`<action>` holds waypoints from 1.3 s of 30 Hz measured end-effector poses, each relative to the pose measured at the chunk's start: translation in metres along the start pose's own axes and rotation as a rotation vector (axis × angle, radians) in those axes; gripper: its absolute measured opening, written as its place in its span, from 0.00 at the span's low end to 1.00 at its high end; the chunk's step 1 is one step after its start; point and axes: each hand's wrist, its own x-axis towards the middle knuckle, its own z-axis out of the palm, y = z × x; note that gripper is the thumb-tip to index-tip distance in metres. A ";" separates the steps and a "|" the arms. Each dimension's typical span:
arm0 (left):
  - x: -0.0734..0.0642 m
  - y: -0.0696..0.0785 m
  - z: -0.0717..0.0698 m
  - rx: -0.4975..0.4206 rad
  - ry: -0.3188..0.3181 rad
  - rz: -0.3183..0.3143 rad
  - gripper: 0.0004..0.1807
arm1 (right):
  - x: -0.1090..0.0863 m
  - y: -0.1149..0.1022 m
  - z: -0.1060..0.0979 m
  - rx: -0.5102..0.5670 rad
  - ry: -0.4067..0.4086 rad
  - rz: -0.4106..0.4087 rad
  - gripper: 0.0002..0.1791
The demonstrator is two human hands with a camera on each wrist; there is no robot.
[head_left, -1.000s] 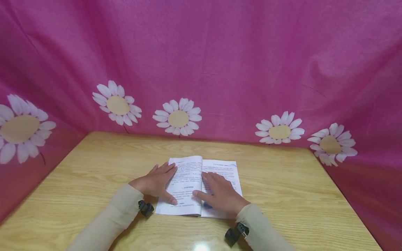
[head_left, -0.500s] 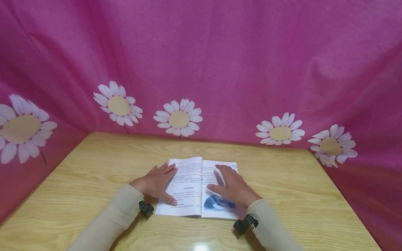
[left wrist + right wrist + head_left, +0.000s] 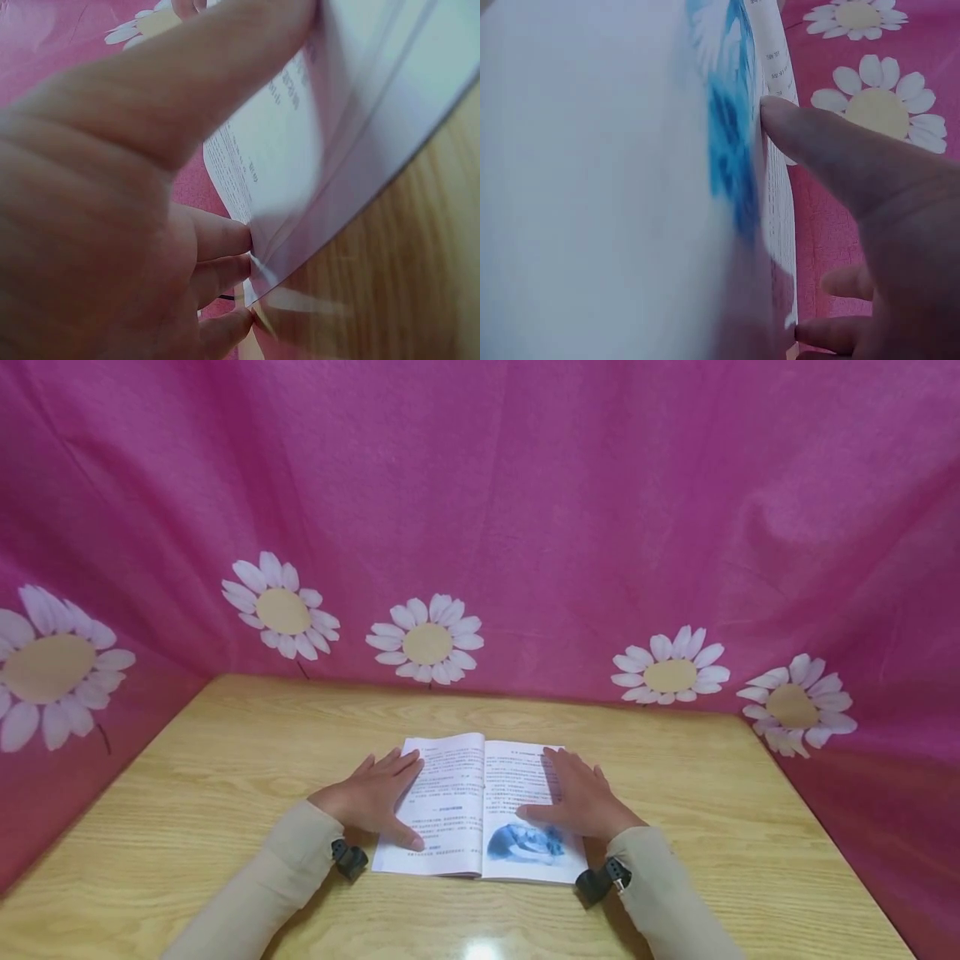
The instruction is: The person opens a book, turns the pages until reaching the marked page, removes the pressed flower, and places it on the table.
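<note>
An open book (image 3: 448, 810) lies flat on the wooden table, text on both pages and a blue picture (image 3: 525, 843) low on the right page. My left hand (image 3: 378, 797) rests on the left page's outer edge with fingers spread; in the left wrist view its thumb (image 3: 225, 67) reaches over the page and the other fingertips meet the book's edge. Across the outer part of the right page lies my right hand (image 3: 585, 797), fingers extended. Its thumb (image 3: 810, 135) touches the page beside the blue picture in the right wrist view.
The wooden table (image 3: 247, 752) extends around the book on all sides. A pink cloth (image 3: 540, 527) printed with large white daisies hangs behind and along both sides. Each wrist carries a small black camera (image 3: 350, 860) below a beige sleeve.
My right hand has slid from the book's centre fold outward to the right page's outer edge, uncovering the blue picture. The left hand has stayed in place.
</note>
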 end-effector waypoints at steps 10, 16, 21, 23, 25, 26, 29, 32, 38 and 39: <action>-0.003 0.001 -0.002 0.008 -0.003 0.000 0.66 | 0.001 -0.003 -0.001 -0.011 -0.010 0.010 0.61; -0.002 -0.001 0.000 0.008 -0.005 0.005 0.66 | 0.002 -0.004 0.002 -0.017 -0.017 0.001 0.61; -0.002 -0.001 0.001 0.005 0.000 -0.001 0.66 | 0.002 -0.005 0.003 0.000 -0.015 -0.016 0.62; -0.002 -0.001 0.001 0.005 -0.003 -0.003 0.66 | 0.002 -0.006 0.002 0.036 -0.011 -0.016 0.62; -0.002 -0.001 0.001 0.001 -0.005 0.000 0.66 | 0.002 -0.007 0.001 0.097 -0.008 0.005 0.61; -0.002 -0.001 0.001 -0.002 -0.006 0.002 0.66 | 0.001 -0.008 -0.001 0.138 -0.007 0.017 0.60; -0.001 0.001 -0.001 -0.002 -0.009 0.002 0.66 | 0.000 -0.011 -0.004 0.244 0.011 0.048 0.54; -0.002 0.002 -0.002 -0.007 -0.011 0.004 0.66 | -0.002 -0.016 -0.007 0.315 0.056 0.057 0.46; -0.002 0.001 -0.002 -0.004 -0.005 0.007 0.66 | -0.004 -0.024 -0.011 0.425 0.112 0.109 0.34; -0.002 0.001 -0.002 -0.002 -0.002 0.008 0.66 | -0.004 -0.024 -0.012 0.437 0.119 0.114 0.32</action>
